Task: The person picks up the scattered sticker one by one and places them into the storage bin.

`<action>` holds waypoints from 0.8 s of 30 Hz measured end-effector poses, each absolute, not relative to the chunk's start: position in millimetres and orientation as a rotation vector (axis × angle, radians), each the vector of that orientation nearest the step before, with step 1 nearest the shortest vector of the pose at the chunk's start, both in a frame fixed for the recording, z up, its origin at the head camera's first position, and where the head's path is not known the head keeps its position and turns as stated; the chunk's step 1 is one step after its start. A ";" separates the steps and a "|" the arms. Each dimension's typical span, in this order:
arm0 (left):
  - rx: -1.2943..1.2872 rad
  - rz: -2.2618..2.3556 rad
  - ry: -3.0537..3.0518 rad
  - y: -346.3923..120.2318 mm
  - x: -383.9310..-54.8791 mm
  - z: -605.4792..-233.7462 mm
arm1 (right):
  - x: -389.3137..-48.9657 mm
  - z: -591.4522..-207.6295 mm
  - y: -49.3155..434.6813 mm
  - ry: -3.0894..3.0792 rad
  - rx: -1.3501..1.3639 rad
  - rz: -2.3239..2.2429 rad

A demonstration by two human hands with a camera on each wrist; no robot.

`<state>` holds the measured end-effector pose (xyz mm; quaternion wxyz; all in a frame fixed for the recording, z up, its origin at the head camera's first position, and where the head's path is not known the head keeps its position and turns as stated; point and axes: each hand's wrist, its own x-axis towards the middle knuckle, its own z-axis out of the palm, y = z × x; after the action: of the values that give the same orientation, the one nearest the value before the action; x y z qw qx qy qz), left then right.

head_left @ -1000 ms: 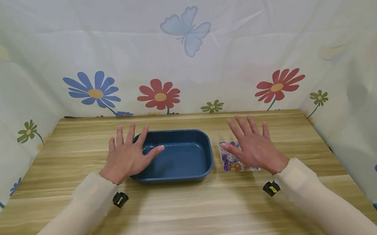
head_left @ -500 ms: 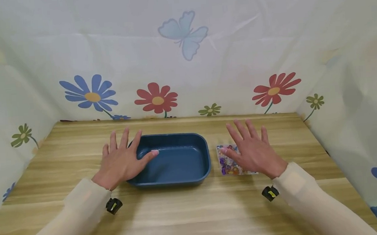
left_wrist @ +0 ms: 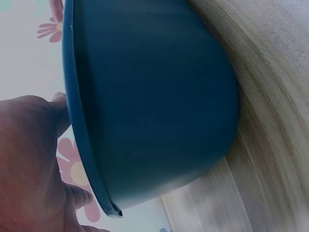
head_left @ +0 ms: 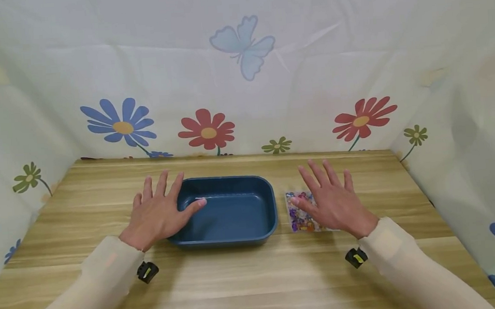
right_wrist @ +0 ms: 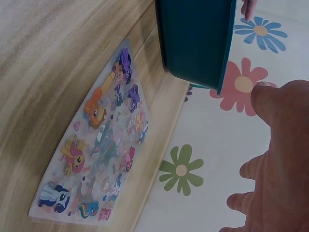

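Observation:
A dark blue rectangular basin (head_left: 235, 218) with rounded corners stands on the wooden table, its inside bare. My left hand (head_left: 158, 217) hovers over the basin's left end with fingers spread, holding nothing. In the left wrist view that hand (left_wrist: 29, 164) is level with the basin's rim. To the basin's right lies a clear sheet of colourful pony stickers (right_wrist: 96, 140), flat on the wood. Above it my right hand (head_left: 336, 203) is spread palm down and partly hides the stickers in the head view. Air shows between the right hand (right_wrist: 285, 154) and the sheet.
The wooden table (head_left: 240, 286) runs back to a white cloth wall (head_left: 294, 87) printed with flowers and a butterfly. Similar cloth closes in both sides. Black camera mounts (head_left: 356, 257) hang under each wrist.
The left hand has shifted slightly left relative to the basin, its thumb pulling back toward the basin's left end. The right hand stays spread over the sticker sheet. The head view has tilted slightly.

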<state>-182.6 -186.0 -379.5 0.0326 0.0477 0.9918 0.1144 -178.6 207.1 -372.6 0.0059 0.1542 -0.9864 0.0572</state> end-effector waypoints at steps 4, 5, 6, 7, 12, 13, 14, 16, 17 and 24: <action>0.134 0.344 3.062 -187.1 -182.3 -380.0 | -178.0 -374.3 206.7 -3.084 0.480 0.168; 0.130 0.347 3.063 -187.2 -182.2 -379.7 | -177.9 -374.8 206.5 -3.085 0.479 0.166; 0.127 0.345 3.065 -187.5 -182.4 -379.6 | -177.8 -375.5 206.5 -3.086 0.479 0.160; 0.125 0.342 3.064 -187.8 -182.6 -379.5 | -177.6 -375.9 206.3 -3.089 0.479 0.160; 0.117 0.327 3.070 -188.8 -183.9 -378.4 | -177.6 -376.2 206.2 -3.091 0.473 0.166; 0.115 0.323 3.071 -189.0 -184.2 -378.4 | -177.8 -375.9 206.1 -3.090 0.470 0.171; 0.111 0.326 3.071 -189.2 -184.3 -378.4 | -177.9 -375.7 206.0 -3.089 0.468 0.171; 0.105 0.331 3.066 -189.5 -184.3 -378.5 | -178.1 -375.7 205.9 -3.090 0.465 0.174; 0.102 0.333 3.063 -189.9 -184.4 -378.8 | -178.4 -375.7 206.1 -3.091 0.463 0.174; 0.108 0.368 3.049 -191.2 -183.5 -379.6 | -177.2 -378.6 207.0 -3.088 0.465 0.179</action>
<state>-183.5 -191.2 -379.6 0.0341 0.0352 0.9916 0.1197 -177.2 207.0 -378.6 0.0067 0.1485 -0.9872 0.0573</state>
